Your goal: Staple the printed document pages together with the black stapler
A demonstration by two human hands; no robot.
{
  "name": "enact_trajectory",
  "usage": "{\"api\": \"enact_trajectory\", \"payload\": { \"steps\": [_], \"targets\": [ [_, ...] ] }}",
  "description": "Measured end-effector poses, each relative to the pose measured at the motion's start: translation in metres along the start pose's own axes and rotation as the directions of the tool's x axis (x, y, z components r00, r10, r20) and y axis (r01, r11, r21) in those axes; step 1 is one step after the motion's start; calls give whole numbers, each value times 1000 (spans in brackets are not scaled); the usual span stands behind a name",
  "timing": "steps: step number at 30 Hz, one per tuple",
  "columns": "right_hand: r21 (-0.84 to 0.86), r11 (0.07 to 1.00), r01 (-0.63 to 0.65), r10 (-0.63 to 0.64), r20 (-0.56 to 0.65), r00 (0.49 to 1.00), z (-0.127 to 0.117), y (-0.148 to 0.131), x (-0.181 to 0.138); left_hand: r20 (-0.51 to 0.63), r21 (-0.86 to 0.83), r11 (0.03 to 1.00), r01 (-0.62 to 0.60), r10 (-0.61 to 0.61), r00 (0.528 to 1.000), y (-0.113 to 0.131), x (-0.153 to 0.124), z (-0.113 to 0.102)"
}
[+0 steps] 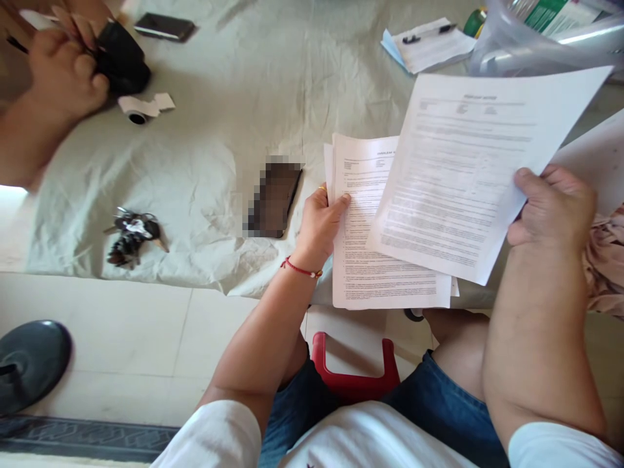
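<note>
My left hand point(322, 218) grips the left edge of a small stack of printed sheets point(390, 279), thumb on top. In my right hand point(556, 201) is a single printed sheet point(458, 162), pinched at its right edge. That sheet is tilted and overlaps the right part of the stack, hiding some of its text. Both papers are held above the near edge of the cloth-covered table point(209, 162). Left of my left hand lies a dark phone-like rectangle point(275, 198), blurred out in part.
A bunch of keys point(134, 234), a phone point(164, 26) and a white paper roll point(141, 110) lie to the left. Another person's hands point(68, 65) hold a black object point(121, 58). Folded paper with a pen point(429, 42) and a clear plastic container point(541, 52) stand at the back right.
</note>
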State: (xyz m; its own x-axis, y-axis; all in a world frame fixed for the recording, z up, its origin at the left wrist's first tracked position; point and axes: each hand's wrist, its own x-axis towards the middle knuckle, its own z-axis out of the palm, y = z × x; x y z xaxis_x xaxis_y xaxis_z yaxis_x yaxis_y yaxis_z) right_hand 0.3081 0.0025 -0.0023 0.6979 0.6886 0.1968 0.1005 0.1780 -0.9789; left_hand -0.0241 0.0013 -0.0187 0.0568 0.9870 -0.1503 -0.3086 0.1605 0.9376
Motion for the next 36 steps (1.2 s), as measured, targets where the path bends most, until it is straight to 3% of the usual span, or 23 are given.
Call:
{"api": "enact_trajectory", "payload": {
  "steps": [4, 16, 36],
  "targets": [
    [2, 999, 38, -38, -33, 999, -1, 8, 4, -11, 17, 1000, 15, -15, 1000, 1, -1, 1],
    [-4, 1000, -22, 22, -30, 999, 3, -1, -3, -9, 24, 1000, 15, -15, 1000, 1, -1, 1],
    [-39, 997, -61, 63, 39, 997, 5, -5, -8, -3, 17, 1000, 22, -22, 1000, 2, -1, 4]
  ]
}}
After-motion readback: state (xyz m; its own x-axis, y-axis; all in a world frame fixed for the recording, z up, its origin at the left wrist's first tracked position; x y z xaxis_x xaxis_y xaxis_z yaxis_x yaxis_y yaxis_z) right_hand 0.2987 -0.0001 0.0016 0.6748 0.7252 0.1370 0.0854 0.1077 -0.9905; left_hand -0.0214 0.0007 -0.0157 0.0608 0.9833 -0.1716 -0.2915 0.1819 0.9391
